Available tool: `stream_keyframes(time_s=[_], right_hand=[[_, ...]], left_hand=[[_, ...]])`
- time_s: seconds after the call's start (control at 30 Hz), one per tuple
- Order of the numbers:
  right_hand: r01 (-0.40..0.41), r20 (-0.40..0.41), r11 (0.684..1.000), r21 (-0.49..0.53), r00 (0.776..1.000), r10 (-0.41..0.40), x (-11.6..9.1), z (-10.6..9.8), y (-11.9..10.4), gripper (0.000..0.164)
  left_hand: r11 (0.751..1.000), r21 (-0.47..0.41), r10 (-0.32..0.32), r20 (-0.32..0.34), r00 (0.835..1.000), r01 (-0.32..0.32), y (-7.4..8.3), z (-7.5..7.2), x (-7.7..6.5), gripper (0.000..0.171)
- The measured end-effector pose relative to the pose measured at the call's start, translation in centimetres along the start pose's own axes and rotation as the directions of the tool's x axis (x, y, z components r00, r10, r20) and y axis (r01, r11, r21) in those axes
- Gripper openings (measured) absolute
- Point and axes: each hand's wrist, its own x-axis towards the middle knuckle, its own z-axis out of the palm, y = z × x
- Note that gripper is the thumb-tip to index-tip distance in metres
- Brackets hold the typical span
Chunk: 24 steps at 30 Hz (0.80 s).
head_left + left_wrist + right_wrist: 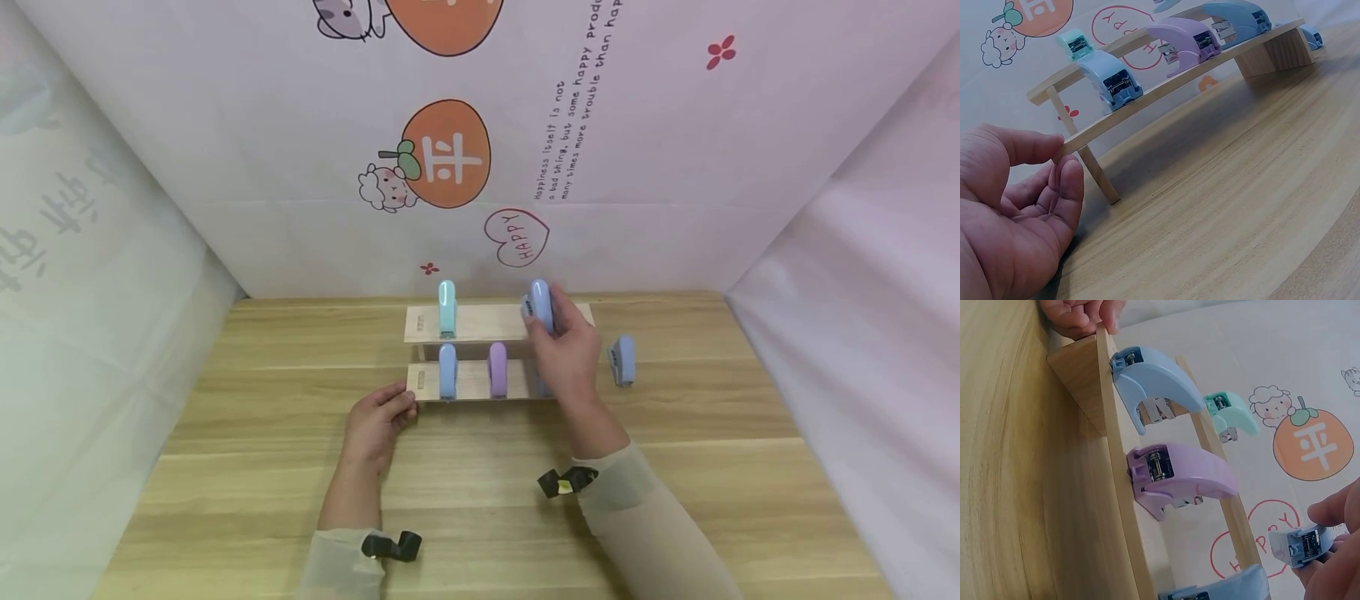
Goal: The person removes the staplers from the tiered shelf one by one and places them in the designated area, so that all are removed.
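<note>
Staplers (1191,469): glossy plastic, metal inside | rack (487,322): smooth matt wood | tabletop (262,433): wood-grained, smooth | backdrop (645,150): matt, cloth-like

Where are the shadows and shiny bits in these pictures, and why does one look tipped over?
Head view: shine on the mint stapler; left wrist view: soft shadow on the table beneath the wooden rack; right wrist view: rack runs steeply, probably because the camera is tilted.

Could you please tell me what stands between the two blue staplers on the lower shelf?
One purple stapler stands between the left blue stapler and the right blue stapler; the left wrist view shows all three.
</note>
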Motion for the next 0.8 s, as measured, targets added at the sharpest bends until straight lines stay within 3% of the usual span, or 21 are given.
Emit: stream_keyframes(time_s=[0.3, 0.8], right_hand=[[-0.074, 0.007, 0.997, -0.026, 0.997, 0.074, 0.0, -0.8, 0.5, 0.057], [-0.083, -0.058, 0.996, -0.029, 0.995, 0.081, -0.2, -2.3, 0.7, 0.056]], left_hand=[[1.000, -0.020, 0.002, -0.008, 1.000, -0.002, -0.4, -0.2, 0.2, 0.036], [0.999, -0.032, -0.005, -0.026, 1.000, 0.004, -0.4, 0.1, 0.0, 0.039]])
